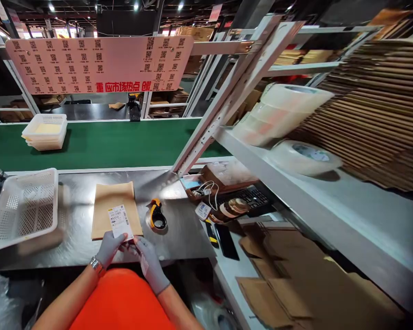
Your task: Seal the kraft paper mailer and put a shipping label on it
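A brown paper envelope [115, 208] lies flat on the steel worktable [179, 233]. Both hands wear grey gloves. My left hand [110, 246] and my right hand [147, 259] pinch the lower edge of a white printed shipping label [119, 221] over the envelope's near right corner. A yellow-and-black tape dispenser [157, 214] sits just right of the envelope, a short way beyond my right hand.
A white perforated basket [22, 208] rests at the table's left. Behind runs a green conveyor belt [124, 142] carrying stacked white trays [45, 132]. Right shelving holds tape rolls [282, 112] and flat cardboard [375, 110]; a keyboard [251, 198] and folded boxes [296, 279] sit below.
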`<action>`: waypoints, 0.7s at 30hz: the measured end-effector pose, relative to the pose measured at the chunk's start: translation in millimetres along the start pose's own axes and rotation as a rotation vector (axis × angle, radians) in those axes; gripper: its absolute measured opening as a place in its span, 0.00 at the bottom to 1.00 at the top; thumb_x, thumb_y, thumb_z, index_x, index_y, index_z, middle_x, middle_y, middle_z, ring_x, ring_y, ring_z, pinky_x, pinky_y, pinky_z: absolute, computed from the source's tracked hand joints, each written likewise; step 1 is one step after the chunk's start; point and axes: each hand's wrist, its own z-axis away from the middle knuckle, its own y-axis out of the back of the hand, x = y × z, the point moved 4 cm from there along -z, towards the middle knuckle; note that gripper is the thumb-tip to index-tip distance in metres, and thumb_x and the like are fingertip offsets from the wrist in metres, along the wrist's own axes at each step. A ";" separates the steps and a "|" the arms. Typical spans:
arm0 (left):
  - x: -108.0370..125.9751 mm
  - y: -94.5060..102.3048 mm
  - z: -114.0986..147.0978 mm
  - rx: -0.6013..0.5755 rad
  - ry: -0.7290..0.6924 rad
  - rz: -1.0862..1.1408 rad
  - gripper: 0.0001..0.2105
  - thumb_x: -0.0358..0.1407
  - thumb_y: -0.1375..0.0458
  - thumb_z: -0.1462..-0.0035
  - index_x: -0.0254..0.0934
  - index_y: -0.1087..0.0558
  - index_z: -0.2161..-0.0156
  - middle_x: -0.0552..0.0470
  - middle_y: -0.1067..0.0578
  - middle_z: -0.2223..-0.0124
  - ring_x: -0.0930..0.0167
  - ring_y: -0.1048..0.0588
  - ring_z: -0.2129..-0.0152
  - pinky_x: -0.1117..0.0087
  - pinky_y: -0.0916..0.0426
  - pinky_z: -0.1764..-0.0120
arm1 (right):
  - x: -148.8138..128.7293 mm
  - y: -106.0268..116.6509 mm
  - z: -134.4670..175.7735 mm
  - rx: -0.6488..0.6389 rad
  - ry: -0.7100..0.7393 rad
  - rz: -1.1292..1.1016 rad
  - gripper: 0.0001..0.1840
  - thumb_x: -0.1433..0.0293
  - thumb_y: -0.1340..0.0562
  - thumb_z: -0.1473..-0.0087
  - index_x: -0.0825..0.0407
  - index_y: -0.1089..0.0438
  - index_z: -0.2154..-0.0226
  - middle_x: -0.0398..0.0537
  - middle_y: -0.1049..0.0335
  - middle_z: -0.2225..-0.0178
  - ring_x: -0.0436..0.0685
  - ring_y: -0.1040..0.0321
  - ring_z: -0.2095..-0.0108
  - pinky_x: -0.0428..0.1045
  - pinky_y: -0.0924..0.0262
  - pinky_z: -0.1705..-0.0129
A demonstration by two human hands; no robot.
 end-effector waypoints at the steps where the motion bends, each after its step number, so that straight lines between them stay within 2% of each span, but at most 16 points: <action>1: 0.6 0.0 0.7 -0.002 -0.001 0.004 0.20 0.46 0.16 0.48 0.33 0.13 0.59 0.42 0.10 0.66 0.63 0.15 0.72 0.69 0.23 0.72 | -0.8 -0.9 0.4 -0.007 0.010 0.003 0.33 0.34 0.19 0.50 0.44 0.12 0.61 0.56 0.09 0.58 0.70 0.14 0.56 0.67 0.21 0.44; 5: -0.3 0.6 0.9 -0.034 -0.015 0.041 0.21 0.47 0.18 0.50 0.33 0.13 0.59 0.40 0.09 0.63 0.65 0.16 0.72 0.69 0.23 0.71 | -5.6 -6.0 1.0 -0.023 0.038 -0.018 0.31 0.35 0.18 0.50 0.44 0.11 0.63 0.54 0.09 0.58 0.69 0.15 0.56 0.66 0.22 0.42; 8: -4.8 2.0 -1.5 -0.054 -0.006 0.050 0.22 0.49 0.19 0.50 0.32 0.13 0.60 0.38 0.09 0.61 0.65 0.16 0.72 0.69 0.24 0.71 | -6.6 -7.3 -1.2 0.000 0.057 -0.011 0.31 0.35 0.17 0.53 0.46 0.11 0.68 0.53 0.10 0.63 0.67 0.17 0.60 0.64 0.23 0.46; 10: -8.0 2.0 -3.1 -0.101 0.003 0.002 0.24 0.51 0.21 0.48 0.31 0.14 0.56 0.36 0.09 0.58 0.62 0.14 0.69 0.66 0.22 0.69 | -4.7 -5.5 -3.7 0.036 0.064 0.006 0.33 0.34 0.16 0.56 0.47 0.10 0.69 0.54 0.11 0.65 0.66 0.18 0.62 0.61 0.24 0.49; 12: -9.1 4.4 -4.0 -0.089 -0.017 -0.134 0.27 0.51 0.23 0.44 0.31 0.14 0.48 0.32 0.08 0.50 0.56 0.11 0.60 0.59 0.16 0.59 | -1.3 -1.7 -6.0 0.094 0.062 0.022 0.37 0.33 0.15 0.62 0.48 0.10 0.69 0.54 0.11 0.67 0.65 0.20 0.63 0.60 0.26 0.52; 13: -7.9 7.6 -4.1 -0.028 -0.053 -0.231 0.29 0.49 0.24 0.44 0.32 0.16 0.43 0.30 0.10 0.43 0.52 0.10 0.53 0.54 0.15 0.51 | 0.4 0.4 -6.9 0.122 0.061 0.030 0.38 0.32 0.15 0.64 0.49 0.11 0.71 0.54 0.12 0.68 0.64 0.21 0.63 0.60 0.26 0.53; 15: -0.5 13.7 -2.2 0.124 -0.197 -0.412 0.34 0.44 0.25 0.46 0.32 0.20 0.35 0.27 0.17 0.31 0.47 0.15 0.37 0.46 0.21 0.33 | 3.0 3.7 -8.0 0.160 0.069 0.042 0.40 0.30 0.16 0.65 0.50 0.13 0.74 0.52 0.15 0.71 0.62 0.23 0.65 0.59 0.27 0.54; 16: 4.1 14.1 -0.3 0.147 -0.286 -0.467 0.34 0.43 0.26 0.46 0.34 0.20 0.34 0.28 0.19 0.28 0.48 0.18 0.32 0.45 0.25 0.27 | 3.5 4.3 -8.3 0.161 0.079 0.052 0.40 0.30 0.16 0.64 0.50 0.15 0.75 0.51 0.16 0.72 0.61 0.24 0.65 0.58 0.28 0.54; 17: 7.9 12.0 1.7 0.109 -0.361 -0.496 0.31 0.43 0.28 0.44 0.36 0.18 0.36 0.31 0.18 0.29 0.49 0.19 0.31 0.46 0.28 0.25 | 3.6 4.4 -8.3 0.155 0.091 0.063 0.40 0.29 0.17 0.62 0.50 0.15 0.75 0.49 0.17 0.72 0.60 0.25 0.66 0.58 0.28 0.55; 18: 10.3 8.1 3.8 0.019 -0.408 -0.502 0.24 0.44 0.30 0.42 0.38 0.15 0.42 0.34 0.14 0.33 0.50 0.17 0.34 0.48 0.27 0.27 | 3.3 4.1 -8.2 0.145 0.103 0.076 0.40 0.29 0.18 0.60 0.50 0.16 0.75 0.48 0.19 0.72 0.59 0.26 0.66 0.57 0.29 0.55; 20: 12.6 -0.4 7.9 -0.166 -0.425 -0.487 0.12 0.46 0.33 0.37 0.43 0.12 0.56 0.41 0.09 0.49 0.52 0.14 0.46 0.53 0.23 0.36 | 1.8 2.9 -7.3 0.126 0.132 0.103 0.40 0.30 0.19 0.57 0.50 0.19 0.78 0.46 0.23 0.75 0.56 0.31 0.68 0.55 0.33 0.59; 21: 13.1 -3.5 9.4 -0.209 -0.409 -0.485 0.11 0.47 0.34 0.36 0.44 0.13 0.63 0.43 0.10 0.56 0.54 0.14 0.53 0.56 0.22 0.41 | 0.7 2.5 -6.6 0.118 0.150 0.113 0.40 0.30 0.20 0.56 0.50 0.21 0.80 0.44 0.25 0.76 0.55 0.34 0.70 0.54 0.35 0.61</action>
